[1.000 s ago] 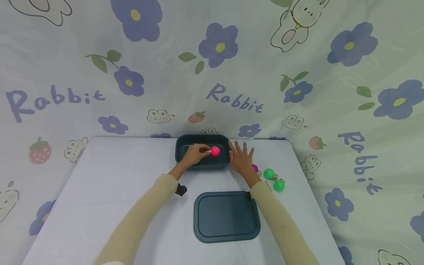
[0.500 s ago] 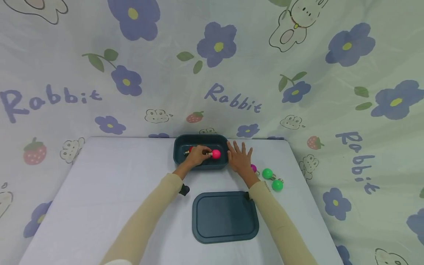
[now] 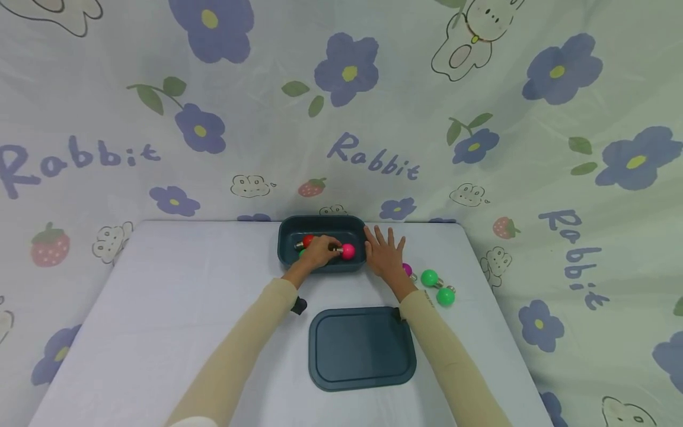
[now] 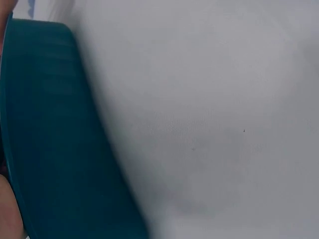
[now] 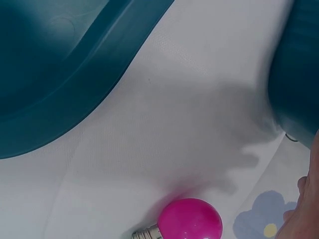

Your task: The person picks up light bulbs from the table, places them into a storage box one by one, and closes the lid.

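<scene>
My left hand reaches over the near wall of a dark teal box and pinches a pink light bulb by its metal screw base. The bulb lies sideways inside, its round end toward the right wall. To its left in the box are a red bulb and part of a green bulb, mostly behind my hand. My right hand rests with spread fingers at the box's right edge. In the left wrist view the box's outer wall hides most of the left hand.
A matching flat lid lies on the white table nearer my body. Right of my right forearm lie a magenta bulb and two green bulbs, one farther back and one nearer. Behind the table hangs a flower-and-rabbit cloth.
My left hand has lowered the pink bulb slightly toward the box's near side. The red and green bulbs in the box have come into view beside it. The right hand keeps its place.
</scene>
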A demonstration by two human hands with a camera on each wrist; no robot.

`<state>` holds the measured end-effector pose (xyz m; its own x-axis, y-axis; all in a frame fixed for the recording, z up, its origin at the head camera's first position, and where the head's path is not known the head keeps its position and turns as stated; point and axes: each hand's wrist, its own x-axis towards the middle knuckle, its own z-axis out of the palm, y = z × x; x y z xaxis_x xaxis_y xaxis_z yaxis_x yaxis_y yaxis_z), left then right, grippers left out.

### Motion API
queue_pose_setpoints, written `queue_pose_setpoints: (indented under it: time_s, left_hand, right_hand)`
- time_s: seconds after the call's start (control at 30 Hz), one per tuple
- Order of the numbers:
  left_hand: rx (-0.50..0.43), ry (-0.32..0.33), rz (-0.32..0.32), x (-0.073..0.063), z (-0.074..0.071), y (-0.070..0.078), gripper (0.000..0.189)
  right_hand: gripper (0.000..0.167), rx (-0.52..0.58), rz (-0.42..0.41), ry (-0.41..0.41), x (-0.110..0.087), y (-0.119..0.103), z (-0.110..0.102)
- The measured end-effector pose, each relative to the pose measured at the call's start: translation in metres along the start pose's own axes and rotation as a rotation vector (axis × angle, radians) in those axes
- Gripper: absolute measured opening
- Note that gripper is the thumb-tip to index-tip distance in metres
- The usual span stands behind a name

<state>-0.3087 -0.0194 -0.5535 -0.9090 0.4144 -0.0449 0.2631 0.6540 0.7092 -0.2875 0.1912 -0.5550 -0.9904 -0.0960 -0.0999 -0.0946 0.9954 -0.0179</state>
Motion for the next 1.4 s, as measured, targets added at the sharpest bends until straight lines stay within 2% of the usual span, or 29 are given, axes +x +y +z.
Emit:
queue_pose_setpoints:
  time_s: [0.37,0.7,1.0,1.2,1.4]
  left_hand:
    - [0.042,-0.008,0.008,-0.001,0.001,0.000,0.028]
    - [0.027,-0.022,-0.013,-0.003,-0.001,0.001,0.031]
    - [0.032,-0.014,-0.001,-0.006,-0.004,0.003,0.036]
    - [0.020,0.047,0.024,-0.013,-0.015,0.002,0.035]
    - [0.064,0.138,0.025,-0.019,-0.028,-0.009,0.042]
  right_hand:
    - [0.055,-0.003,-0.002,0.010,0.000,-0.001,-0.001]
    - [0.054,-0.006,-0.006,0.015,-0.002,-0.002,-0.003]
    - [0.054,-0.007,-0.008,0.019,-0.003,-0.003,-0.004]
    - [0.054,0.019,-0.007,0.022,-0.003,-0.001,-0.002]
    - [0.054,0.014,-0.010,0.043,-0.003,0.000,0.000]
